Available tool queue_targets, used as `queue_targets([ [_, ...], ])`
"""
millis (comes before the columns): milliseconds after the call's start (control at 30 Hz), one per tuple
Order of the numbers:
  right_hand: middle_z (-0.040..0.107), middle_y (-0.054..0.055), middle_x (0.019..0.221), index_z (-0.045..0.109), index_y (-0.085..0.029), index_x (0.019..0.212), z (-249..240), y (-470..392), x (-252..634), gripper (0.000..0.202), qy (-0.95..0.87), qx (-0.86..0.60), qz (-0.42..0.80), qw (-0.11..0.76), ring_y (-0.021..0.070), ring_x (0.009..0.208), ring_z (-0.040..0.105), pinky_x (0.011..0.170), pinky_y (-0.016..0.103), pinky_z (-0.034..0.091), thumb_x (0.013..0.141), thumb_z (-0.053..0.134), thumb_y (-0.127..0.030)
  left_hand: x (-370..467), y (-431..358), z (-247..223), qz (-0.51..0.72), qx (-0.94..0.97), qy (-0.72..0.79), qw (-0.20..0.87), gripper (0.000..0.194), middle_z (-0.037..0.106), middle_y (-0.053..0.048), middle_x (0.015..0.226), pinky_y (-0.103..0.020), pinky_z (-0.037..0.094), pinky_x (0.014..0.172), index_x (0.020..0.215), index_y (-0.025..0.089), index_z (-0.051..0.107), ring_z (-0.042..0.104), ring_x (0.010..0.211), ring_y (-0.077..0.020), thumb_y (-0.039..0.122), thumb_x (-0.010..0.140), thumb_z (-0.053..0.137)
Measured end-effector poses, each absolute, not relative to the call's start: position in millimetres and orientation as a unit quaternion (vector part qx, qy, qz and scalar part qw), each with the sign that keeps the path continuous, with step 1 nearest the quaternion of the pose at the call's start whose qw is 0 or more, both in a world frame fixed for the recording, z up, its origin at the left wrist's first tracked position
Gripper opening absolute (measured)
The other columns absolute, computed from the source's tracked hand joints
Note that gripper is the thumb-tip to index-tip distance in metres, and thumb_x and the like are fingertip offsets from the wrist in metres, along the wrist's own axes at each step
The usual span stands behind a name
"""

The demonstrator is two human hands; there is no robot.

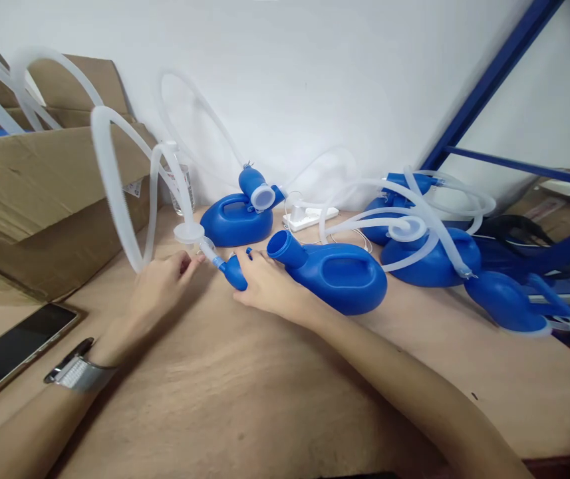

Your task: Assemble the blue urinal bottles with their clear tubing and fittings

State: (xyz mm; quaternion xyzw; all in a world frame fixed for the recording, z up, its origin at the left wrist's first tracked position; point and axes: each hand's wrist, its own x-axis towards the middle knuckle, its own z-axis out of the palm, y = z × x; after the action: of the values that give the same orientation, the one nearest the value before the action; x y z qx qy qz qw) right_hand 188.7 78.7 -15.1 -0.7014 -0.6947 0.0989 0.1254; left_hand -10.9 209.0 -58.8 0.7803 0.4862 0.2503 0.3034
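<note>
My right hand (267,283) is wrapped round a small blue funnel-like piece (235,271), whose narrow end joins a clear tube. Close to that joint, my left hand (165,279) has its thumb and fingertips pressed together by a white round cap (189,232); what they pinch is too small to make out. A long translucent hose (115,179) loops up from beside my left hand. Just right of my right hand, a blue bottle with a handle (347,276) lies with its open neck toward the left. Another blue bottle (235,223) stands behind my hands with a blue piece on it.
On the left are a cardboard box (65,213) with hoses and a phone (15,352). A clear bottle (185,189) and a white power strip (309,218) sit by the wall. Several blue bottles with hoses (429,259) occupy the right, near a blue metal frame (494,80).
</note>
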Motion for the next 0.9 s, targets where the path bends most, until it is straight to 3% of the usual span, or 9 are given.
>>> queue_targets([
  [67,0.068,0.021,0.135,0.053,-0.017,0.139,-13,79,191,0.054,-0.701,-0.692,0.106,0.137,0.0405,0.123,0.07,0.094,0.053,0.06,0.091,0.074,-0.024,-11,205,-62,0.295,0.868,0.378,0.13,0.041,0.078,-0.018,0.109,-0.053,0.06,0.091,0.102,0.019,0.073,0.074,0.105,-0.0394,0.058,0.099,0.059],
  [133,0.069,0.021,0.137,0.054,-0.016,0.139,-12,80,193,0.056,-0.708,-0.678,0.119,0.157,0.0394,0.128,0.068,0.099,0.052,0.059,0.089,0.078,-0.026,-9,205,-67,0.305,0.928,0.211,-0.005,0.04,0.073,-0.02,0.136,-0.06,0.051,0.114,0.127,0.018,0.071,0.068,0.129,-0.04,0.046,0.106,0.052],
  [233,0.069,0.02,0.138,0.058,-0.016,0.135,-13,83,197,0.056,-0.719,-0.656,0.147,0.175,0.0374,0.13,0.068,0.102,0.05,0.059,0.087,0.081,-0.03,-6,212,-76,0.287,0.955,0.064,-0.047,0.046,0.07,-0.018,0.144,-0.06,0.036,0.13,0.148,0.016,0.06,0.064,0.137,-0.0346,0.042,0.113,0.043],
  [333,0.071,0.017,0.134,0.061,-0.016,0.13,-14,85,200,0.054,-0.734,-0.639,0.165,0.159,0.0373,0.127,0.069,0.099,0.05,0.06,0.084,0.084,-0.033,-4,221,-81,0.26,0.964,0.063,0.002,0.059,0.073,-0.018,0.129,-0.06,0.043,0.123,0.142,0.013,0.062,0.066,0.127,-0.0354,0.058,0.114,0.035],
  [433,0.069,0.017,0.135,0.062,-0.015,0.132,-14,84,199,0.055,-0.766,-0.613,0.142,0.133,0.037,0.127,0.067,0.099,0.049,0.06,0.084,0.085,-0.031,-3,226,-81,0.206,0.972,0.089,0.07,0.072,0.074,-0.017,0.109,-0.054,0.056,0.101,0.115,0.015,0.07,0.069,0.107,-0.0351,0.075,0.108,0.031],
  [533,0.067,0.019,0.136,0.062,-0.013,0.133,-14,82,198,0.052,-0.791,-0.592,0.11,0.105,0.0362,0.128,0.065,0.102,0.049,0.057,0.087,0.084,-0.025,-1,226,-79,0.179,0.975,0.088,0.098,0.073,0.072,-0.012,0.093,-0.045,0.057,0.086,0.093,0.019,0.068,0.068,0.087,-0.0303,0.083,0.103,0.033],
  [733,0.071,0.013,0.124,0.065,-0.017,0.127,-15,83,204,0.049,-0.803,-0.572,0.149,0.074,0.0326,0.126,0.066,0.103,0.043,0.057,0.084,0.087,-0.023,6,222,-85,0.155,0.973,0.103,0.136,0.078,0.073,-0.011,0.083,-0.038,0.055,0.078,0.085,0.022,0.068,0.071,0.079,-0.029,0.093,0.094,0.037],
  [900,0.071,0.014,0.124,0.066,-0.016,0.126,-22,85,207,0.052,-0.801,-0.568,0.162,0.098,0.0346,0.129,0.063,0.105,0.047,0.056,0.079,0.089,-0.017,8,221,-91,0.144,0.97,0.128,0.151,0.078,0.071,-0.009,0.073,-0.033,0.05,0.066,0.084,0.022,0.07,0.07,0.067,-0.0265,0.095,0.092,0.042],
])
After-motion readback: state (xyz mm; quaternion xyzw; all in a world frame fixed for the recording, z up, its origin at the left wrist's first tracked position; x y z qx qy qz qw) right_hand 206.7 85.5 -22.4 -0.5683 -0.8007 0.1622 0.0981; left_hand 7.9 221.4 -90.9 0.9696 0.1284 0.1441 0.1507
